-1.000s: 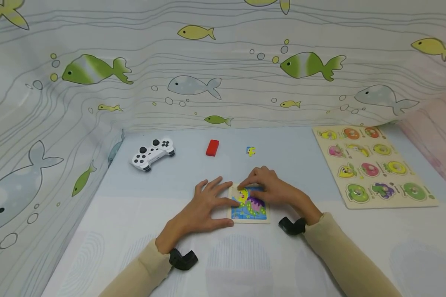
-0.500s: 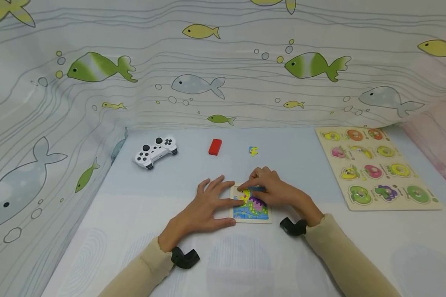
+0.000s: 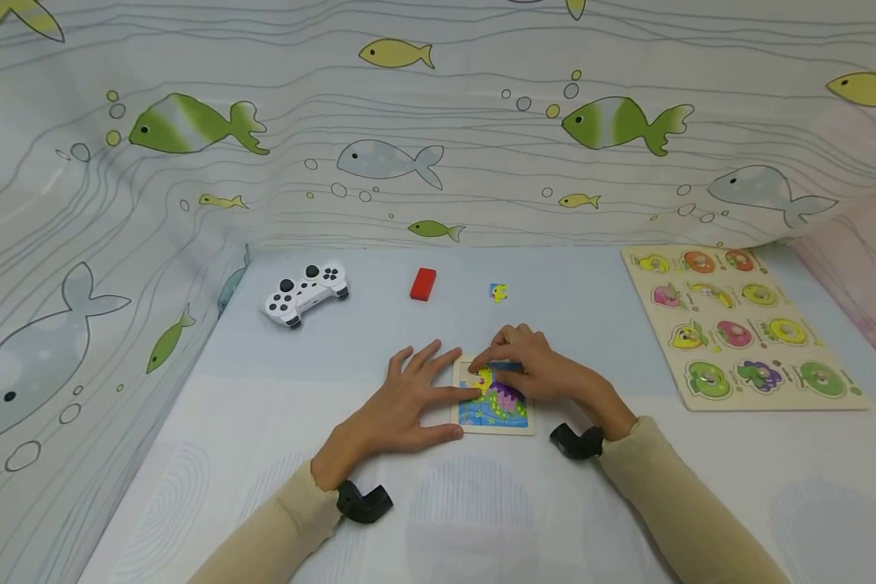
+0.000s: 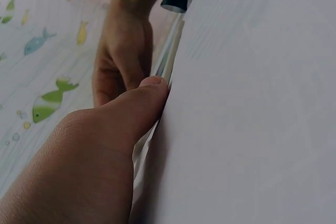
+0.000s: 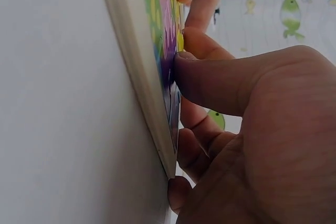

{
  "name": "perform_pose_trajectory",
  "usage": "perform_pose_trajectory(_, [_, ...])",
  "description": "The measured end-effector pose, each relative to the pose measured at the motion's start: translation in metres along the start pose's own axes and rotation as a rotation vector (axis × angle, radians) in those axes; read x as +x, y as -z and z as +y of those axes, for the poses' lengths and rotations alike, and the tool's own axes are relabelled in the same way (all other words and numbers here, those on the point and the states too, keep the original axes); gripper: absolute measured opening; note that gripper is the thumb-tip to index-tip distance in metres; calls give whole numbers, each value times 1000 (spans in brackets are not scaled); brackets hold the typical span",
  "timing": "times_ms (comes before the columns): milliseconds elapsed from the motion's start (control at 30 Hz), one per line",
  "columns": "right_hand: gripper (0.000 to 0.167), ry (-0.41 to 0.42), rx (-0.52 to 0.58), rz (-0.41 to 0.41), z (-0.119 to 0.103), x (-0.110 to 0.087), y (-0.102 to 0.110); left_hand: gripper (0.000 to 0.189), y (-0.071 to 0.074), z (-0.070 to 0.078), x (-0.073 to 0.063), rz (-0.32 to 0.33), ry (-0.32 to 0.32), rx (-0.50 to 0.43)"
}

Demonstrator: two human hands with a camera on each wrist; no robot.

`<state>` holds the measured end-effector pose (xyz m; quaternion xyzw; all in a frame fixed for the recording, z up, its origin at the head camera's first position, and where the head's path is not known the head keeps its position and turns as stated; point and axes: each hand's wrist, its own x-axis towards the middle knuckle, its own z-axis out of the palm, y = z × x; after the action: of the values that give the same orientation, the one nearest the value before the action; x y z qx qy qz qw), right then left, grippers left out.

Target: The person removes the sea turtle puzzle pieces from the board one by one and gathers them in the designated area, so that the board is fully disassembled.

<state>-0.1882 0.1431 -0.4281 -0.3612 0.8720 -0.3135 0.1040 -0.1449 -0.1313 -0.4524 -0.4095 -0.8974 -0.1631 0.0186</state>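
Observation:
A small wooden-framed jigsaw puzzle with a yellow and purple sea-creature picture lies flat on the table. My left hand spreads over its left side: the index finger reaches onto the picture, and the thumb touches the frame's near-left corner. From the right, my right hand leans over the far edge. Its thumb presses the purple part, seen in the right wrist view on the puzzle; the index finger points to the top-left section, where bare wood shows, and the other fingers bend at the edge. The palm hides the top-right corner.
Beyond the puzzle lies a loose jigsaw piece, with a red block to its left. A white game controller sits at the back left. A wooden fruit peg board lies at the right. Fish-patterned cloth walls surround the table.
The camera view shifts slightly. Both hands stay on the puzzle in nearly the same pose, the right index finger still at its top-left section.

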Motion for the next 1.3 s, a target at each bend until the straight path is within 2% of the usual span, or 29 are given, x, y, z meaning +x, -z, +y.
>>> perform_pose_trajectory(200, [37, 24, 25, -6, 3, -1, 1, 52, 0, -1, 1, -2, -1, 1])
perform_pose_trajectory(567, [43, 14, 49, -34, 3, -2, 4, 52, -1, -2, 1, 3, 5, -3])
perform_pose_trajectory(767, [43, 15, 66, -26, 4, -2, 4, 51, -2, 3, 1, -8, 11, -18])
perform_pose_trajectory(1033, [44, 16, 76, -19, 4, -3, 4, 53, 0, 10, 2, -23, 19, 28])
perform_pose_trajectory(1300, [44, 20, 62, -15, 4, -3, 3, 54, -1, 13, 3, -21, 41, 30])
